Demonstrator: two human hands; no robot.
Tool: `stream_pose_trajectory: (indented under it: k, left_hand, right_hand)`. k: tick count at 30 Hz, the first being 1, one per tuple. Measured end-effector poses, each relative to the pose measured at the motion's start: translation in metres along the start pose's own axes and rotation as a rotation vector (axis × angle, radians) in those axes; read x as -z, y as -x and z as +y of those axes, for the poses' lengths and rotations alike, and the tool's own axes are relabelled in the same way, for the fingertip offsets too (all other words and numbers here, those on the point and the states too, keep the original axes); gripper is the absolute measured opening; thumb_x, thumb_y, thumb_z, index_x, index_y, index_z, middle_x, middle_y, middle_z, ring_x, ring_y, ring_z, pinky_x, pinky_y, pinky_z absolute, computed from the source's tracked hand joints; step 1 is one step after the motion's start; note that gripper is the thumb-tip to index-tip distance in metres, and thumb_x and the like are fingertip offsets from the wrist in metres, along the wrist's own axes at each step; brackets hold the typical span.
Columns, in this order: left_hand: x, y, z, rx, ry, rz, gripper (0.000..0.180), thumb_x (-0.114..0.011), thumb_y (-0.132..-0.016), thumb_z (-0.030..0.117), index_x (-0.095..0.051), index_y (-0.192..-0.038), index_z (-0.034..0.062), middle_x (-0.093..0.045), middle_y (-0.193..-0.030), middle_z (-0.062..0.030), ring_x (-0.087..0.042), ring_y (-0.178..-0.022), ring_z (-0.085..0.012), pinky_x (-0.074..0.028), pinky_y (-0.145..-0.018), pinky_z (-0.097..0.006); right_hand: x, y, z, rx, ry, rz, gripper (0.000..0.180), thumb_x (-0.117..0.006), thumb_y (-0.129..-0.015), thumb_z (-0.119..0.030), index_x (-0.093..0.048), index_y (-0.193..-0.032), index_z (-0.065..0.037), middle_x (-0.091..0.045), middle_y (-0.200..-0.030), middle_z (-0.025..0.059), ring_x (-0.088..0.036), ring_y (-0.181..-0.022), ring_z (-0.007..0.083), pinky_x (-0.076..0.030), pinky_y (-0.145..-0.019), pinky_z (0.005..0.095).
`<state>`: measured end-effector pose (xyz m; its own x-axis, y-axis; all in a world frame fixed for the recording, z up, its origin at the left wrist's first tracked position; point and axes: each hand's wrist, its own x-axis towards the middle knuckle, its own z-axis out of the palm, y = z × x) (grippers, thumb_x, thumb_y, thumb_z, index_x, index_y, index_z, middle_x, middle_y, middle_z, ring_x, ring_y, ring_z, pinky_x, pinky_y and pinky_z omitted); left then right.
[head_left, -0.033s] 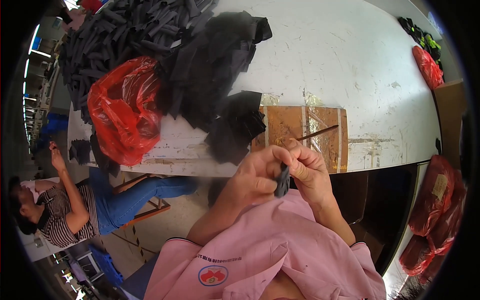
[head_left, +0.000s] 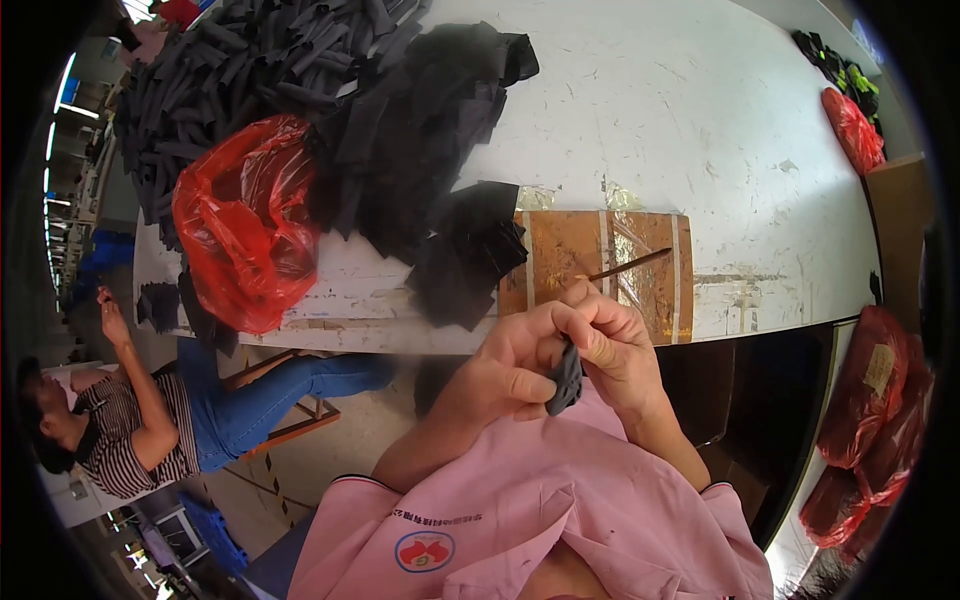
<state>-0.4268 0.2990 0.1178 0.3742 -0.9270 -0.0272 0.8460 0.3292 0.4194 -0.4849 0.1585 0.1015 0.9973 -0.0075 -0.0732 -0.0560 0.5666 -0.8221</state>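
Note:
Close to my chest, below the table's front edge, my two hands meet on a small folded piece of dark grey cloth point(head_left: 566, 384). My left hand point(head_left: 508, 362) pinches it between thumb and fingers, and its lower end hangs out beside the thumb. My right hand point(head_left: 618, 345) grips the upper end, thumb and fingertips pressed together. Just beyond the right fingers, a thin dark stick-like tool point(head_left: 632, 264) extends over a brown cardboard sheet point(head_left: 560, 240). Whether those fingers touch its near end I cannot tell.
Left of the cardboard lies a stack of black cloth pieces point(head_left: 468, 250), with a large heap of dark strips point(head_left: 250, 60) behind. A red plastic bag point(head_left: 245, 225) lies among them on the white table point(head_left: 760, 200). Red bags point(head_left: 865, 400) stand right. At left, another person point(head_left: 150, 420) sits.
The cloth piece has turned slightly between my fingers and shows more of its surface. My fingers have shifted a little; the hands stay together.

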Motion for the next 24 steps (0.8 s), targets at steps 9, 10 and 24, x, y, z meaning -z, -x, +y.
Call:
stream_pose_trajectory:
  k: [9,10,24]
  left_hand:
    - [-0.030,-0.021,-0.017,-0.399,-0.939,0.529,0.021,-0.052,-0.081,-0.001,-0.050,-0.101,-0.0014,-0.056,-0.080,-0.0068,-0.045,-0.052,-0.0039,-0.039,-0.047,-0.016]
    - [-0.031,-0.026,-0.021,-0.514,-0.918,0.528,0.018,-0.052,-0.081,-0.001,-0.050,-0.099,-0.0012,-0.057,-0.082,-0.0076,-0.046,-0.053,-0.0042,-0.039,-0.046,-0.016]
    - [-0.054,-0.065,0.027,-0.070,0.547,-0.019,0.022,-0.041,-0.078,-0.006,-0.044,-0.100,-0.0049,-0.056,-0.082,-0.0159,-0.034,-0.034,-0.0039,-0.034,-0.029,-0.016]
  right_hand:
    - [0.000,0.005,-0.028,0.385,0.426,0.221,0.005,-0.056,-0.078,-0.003,-0.052,-0.075,-0.003,-0.052,-0.084,0.0069,-0.047,-0.070,0.0109,-0.039,-0.064,0.0211]
    - [-0.004,0.007,-0.036,0.423,0.580,0.234,0.005,-0.057,-0.077,-0.002,-0.052,-0.076,-0.003,-0.051,-0.084,0.0082,-0.048,-0.070,0.0127,-0.040,-0.064,0.0217]
    - [-0.006,-0.013,-0.118,0.001,0.412,0.137,0.023,-0.052,-0.085,-0.022,-0.051,-0.074,-0.001,-0.047,-0.062,-0.0005,-0.040,-0.055,0.0053,-0.034,-0.049,0.0195]
